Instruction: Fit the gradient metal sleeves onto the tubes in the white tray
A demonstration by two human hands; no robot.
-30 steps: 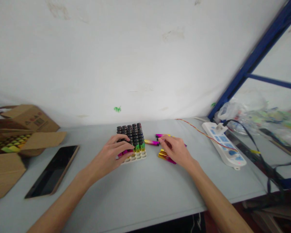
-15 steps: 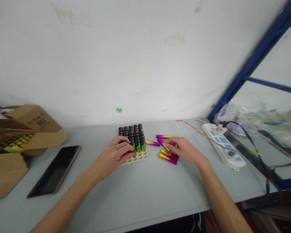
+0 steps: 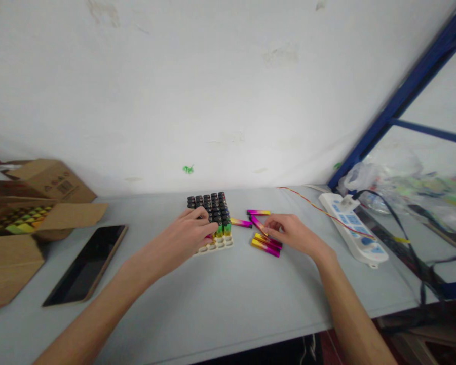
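A pale tray [image 3: 223, 244] of round holes holds rows of upright slim tubes with black tops [image 3: 215, 208]; the nearer ones have green-and-yellow bodies. My left hand [image 3: 192, 230] bends over the tray's front left, fingers closed around a slim purple-and-yellow tube [image 3: 210, 237] that is mostly hidden. To the right of the tray, my right hand [image 3: 289, 232] pinches the near end of a slanted purple-and-yellow tube [image 3: 258, 223]. Several like it lie around, among them a tube behind [image 3: 257, 212], one beside the tray [image 3: 241, 222] and a nearer tube [image 3: 266, 248].
On the left are a dark-screened phone [image 3: 86, 266] and an open cardboard box [image 3: 70, 217] with many yellow-green tubes. A white power strip [image 3: 351, 228] with plugs and a red-yellow wire [image 3: 307, 203] lies right. Behind it stand a blue frame [image 3: 380, 121] and plastic bags [image 3: 365, 177].
My left hand has moved slightly right and its fingers have curled further over the tray. My right hand stays at the slanted tube. The whole view has shifted a little.
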